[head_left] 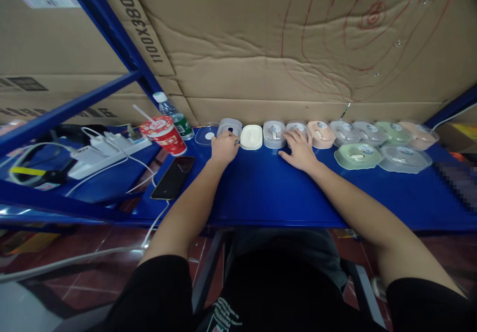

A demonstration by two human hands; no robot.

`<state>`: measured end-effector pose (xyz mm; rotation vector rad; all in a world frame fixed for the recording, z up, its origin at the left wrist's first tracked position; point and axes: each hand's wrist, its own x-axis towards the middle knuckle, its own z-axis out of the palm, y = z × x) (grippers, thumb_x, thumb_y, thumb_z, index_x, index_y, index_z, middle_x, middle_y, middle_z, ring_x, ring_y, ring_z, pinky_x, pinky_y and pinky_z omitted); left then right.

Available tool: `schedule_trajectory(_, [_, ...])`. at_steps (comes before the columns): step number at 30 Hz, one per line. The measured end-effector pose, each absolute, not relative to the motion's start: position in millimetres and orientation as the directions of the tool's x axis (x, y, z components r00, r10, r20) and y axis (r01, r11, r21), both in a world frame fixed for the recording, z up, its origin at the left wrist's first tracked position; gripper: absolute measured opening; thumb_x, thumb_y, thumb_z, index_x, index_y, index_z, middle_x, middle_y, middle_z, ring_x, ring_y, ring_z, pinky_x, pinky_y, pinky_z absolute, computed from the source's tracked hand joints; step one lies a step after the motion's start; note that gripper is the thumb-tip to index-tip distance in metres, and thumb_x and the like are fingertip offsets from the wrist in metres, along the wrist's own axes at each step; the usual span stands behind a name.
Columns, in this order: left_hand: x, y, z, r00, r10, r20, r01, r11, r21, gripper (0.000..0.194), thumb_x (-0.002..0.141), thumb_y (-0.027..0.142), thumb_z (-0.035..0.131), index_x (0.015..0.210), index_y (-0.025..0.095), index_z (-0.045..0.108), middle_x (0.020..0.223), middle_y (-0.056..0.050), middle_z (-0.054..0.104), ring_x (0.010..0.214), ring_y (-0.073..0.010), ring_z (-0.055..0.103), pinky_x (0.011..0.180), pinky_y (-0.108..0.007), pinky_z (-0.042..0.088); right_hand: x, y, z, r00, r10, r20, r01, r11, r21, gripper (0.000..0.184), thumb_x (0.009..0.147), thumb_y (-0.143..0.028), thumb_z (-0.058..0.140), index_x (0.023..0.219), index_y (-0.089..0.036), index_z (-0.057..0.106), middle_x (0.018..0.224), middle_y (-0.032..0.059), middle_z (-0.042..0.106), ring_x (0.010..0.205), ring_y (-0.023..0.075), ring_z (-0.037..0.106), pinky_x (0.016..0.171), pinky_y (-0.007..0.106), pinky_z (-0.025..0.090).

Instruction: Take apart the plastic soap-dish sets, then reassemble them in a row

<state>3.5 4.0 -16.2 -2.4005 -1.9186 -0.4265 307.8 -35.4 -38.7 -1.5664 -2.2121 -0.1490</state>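
Observation:
My left hand (224,148) rests at the front of a greyish see-through container (230,123), its fingers bent and pressed together. A small object may be at its fingertips, too small to make out. Just right of that hand sits a cream square container (251,137). To the left lies a clear flat lid (207,134) with a white patch. My right hand (300,151) has its fingers spread over the front of a grey lidded container (297,126), partly covering it. Another grey lidded container (275,134) stands between the cream one and my right hand.
Rightward run several lidded containers, among them a peach one (321,134) and a green one (358,156). On the left are a red cup (164,134) with a straw, a water bottle (174,116), a phone (172,178) on a cable and a power strip (112,157). Cardboard (238,48) backs the blue table (268,193).

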Motion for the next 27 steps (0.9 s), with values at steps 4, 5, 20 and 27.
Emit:
schedule_trajectory(4, [2.8, 4.0, -14.9, 0.201, 0.952, 0.233, 0.949, -0.248, 0.194, 0.032, 0.102, 0.025, 0.058, 0.127, 0.022, 0.078, 0.141, -0.015, 0.068, 0.131, -0.0376, 0.060, 0.105, -0.058, 0.046, 307.4, -38.3, -35.0, -0.291, 0.867, 0.404, 0.922, 0.367, -0.122, 0.070, 0.098, -0.048, 0.060, 0.160, -0.018, 0.052, 0.166, 0.0168, 0.053, 0.159, 0.0466, 0.034, 0.128, 0.076, 0.015])
schedule_trajectory(5, [2.5, 4.3, -14.7, 0.203, 0.952, 0.231, 0.946, -0.251, 0.206, 0.032, 0.103, 0.024, 0.056, 0.126, 0.022, 0.078, 0.141, -0.014, 0.068, 0.131, -0.0371, 0.061, 0.106, -0.058, 0.046, 306.7, -39.4, -33.8, -0.302, 0.860, 0.411, 0.921, 0.374, -0.106, 0.070, 0.098, -0.048, 0.060, 0.161, -0.018, 0.050, 0.167, 0.0164, 0.052, 0.160, 0.0469, 0.034, 0.129, 0.076, 0.013])
schedule_trajectory(20, [3.0, 2.3, -10.4, 0.222, 0.950, 0.221, 0.945, -0.265, 0.193, 0.034, 0.107, 0.024, 0.049, 0.120, 0.022, 0.080, 0.137, -0.013, 0.071, 0.127, -0.0362, 0.064, 0.104, -0.056, 0.047, 300.6, -45.9, -25.7, -0.393, 0.816, 0.425, 0.888, 0.457, -0.055, 0.062, 0.102, -0.044, 0.054, 0.158, -0.017, 0.056, 0.160, 0.0163, 0.060, 0.158, 0.0455, 0.038, 0.130, 0.077, 0.005])
schedule_trajectory(27, [-1.7, 0.9, -4.2, 0.238, 0.948, 0.213, 0.941, -0.280, 0.191, 0.031, 0.105, 0.025, 0.050, 0.115, 0.022, 0.079, 0.135, -0.012, 0.072, 0.127, -0.0359, 0.064, 0.103, -0.054, 0.049, 300.9, -47.7, -22.4, -0.372, 0.814, 0.447, 0.887, 0.453, -0.086, 0.060, 0.102, -0.045, 0.053, 0.156, -0.019, 0.057, 0.151, 0.0158, 0.067, 0.152, 0.0442, 0.046, 0.130, 0.075, 0.006])
